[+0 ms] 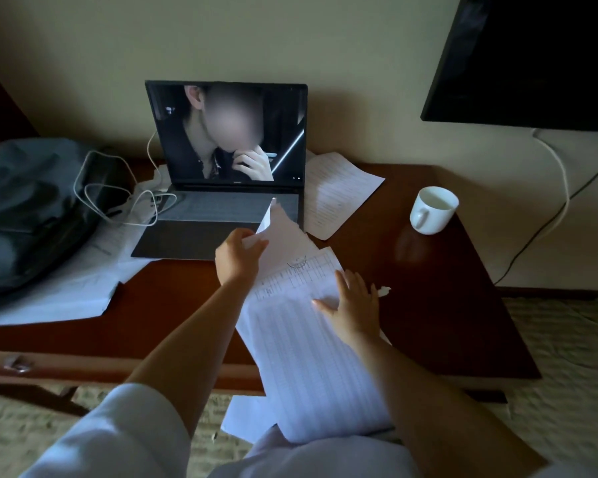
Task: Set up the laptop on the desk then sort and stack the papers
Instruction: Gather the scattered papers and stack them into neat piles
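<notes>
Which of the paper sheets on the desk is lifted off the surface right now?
The torn sheet pinched by the left hand; the printed table sheets under the right hand and the sheet right of the laptop lie flat.

I count one open grey laptop (221,188), one white ceramic mug (433,210), one dark fabric backpack (32,208), two hands.

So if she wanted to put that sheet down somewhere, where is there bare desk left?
The widest bare wood of the desk lies right of the right hand, in front of the white mug. Another strip runs along the front edge, left of the left hand and its arm. Crowded: the back left, with the bag, cable, laptop and loose papers.
</notes>
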